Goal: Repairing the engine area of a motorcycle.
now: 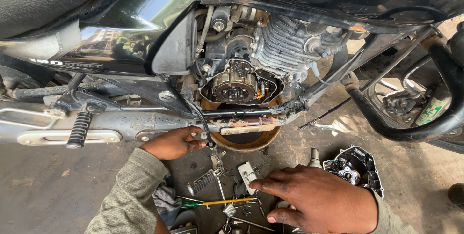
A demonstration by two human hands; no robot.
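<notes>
Motorcycle (121, 45): black, standing side-on; it fills the upper half of the view, and every place below is told from its opened engine.
Opened engine (241, 86): the side cover is off, so the round clutch assembly sits bare in the middle of the case, below the finned cylinder.
Crash guard (411, 127): a thick black tube curving to the right of the engine.
Drain pan (244, 139): a round, rust-coloured pan set on the ground directly beneath the engine, apparently to catch what drips from the case; dark liquid lies in it.
Removed cover (355, 166): lies inner face up on the concrete, below and right of the engine, well clear of the pan.
Left hand (174, 143): below and left of the engine, at the frame's lower edge beside the pan; its fingers are curled around a thin black cable (203, 123) that runs up toward the engine.
Right hand (314, 200): lower down, below the engine, laid flat with its fingers spread and holding nothing; the fingertips touch a small pale bracket (247, 175).
Footrest (202, 182): a ribbed metal peg lying loose on the ground between the two hands.
Screwdriver (217, 202): thin, with a yellow shaft and green handle, lying among small loose parts just left of the right hand.
</notes>
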